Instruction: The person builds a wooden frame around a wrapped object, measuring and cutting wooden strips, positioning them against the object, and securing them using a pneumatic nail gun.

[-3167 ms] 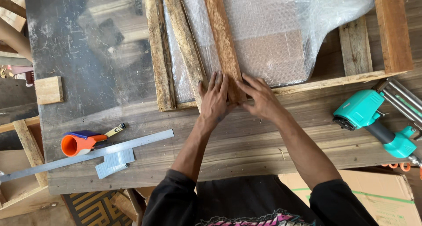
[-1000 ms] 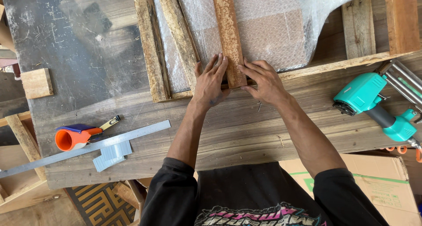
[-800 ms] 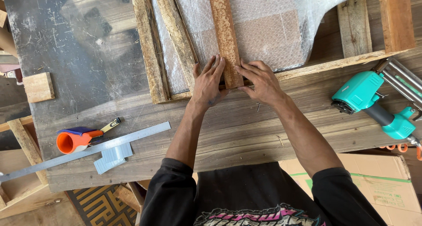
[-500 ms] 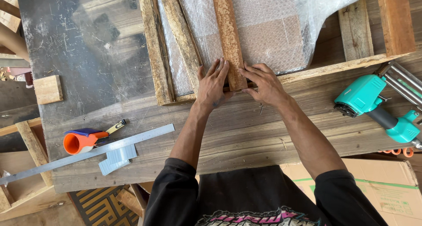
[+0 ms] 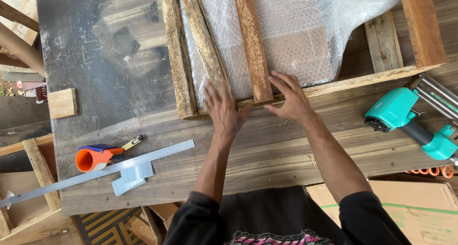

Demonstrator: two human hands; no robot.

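A reddish wooden slat [image 5: 251,42] lies lengthwise over a bubble-wrapped item [image 5: 291,35] inside a rough wooden crate frame [image 5: 176,59]. My left hand [image 5: 222,109] rests flat with fingers spread just left of the slat's near end, on the frame's front rail. My right hand [image 5: 288,98] sits just right of that end, fingers apart and touching the rail and the wrap's edge. Neither hand holds anything. A paler weathered slat [image 5: 202,40] lies beside the left hand's fingertips.
A teal nail gun [image 5: 412,123] lies at the right of the wooden workbench [image 5: 119,54]. An orange tape dispenser [image 5: 95,158], a long metal ruler [image 5: 102,171] and a nail strip [image 5: 131,177] sit at front left. A small wood block [image 5: 62,103] is at the left; cardboard box [image 5: 420,211] below.
Both hands have come off the slat's near end and spread apart to either side of it. The slat stays in place over the bubble wrap.
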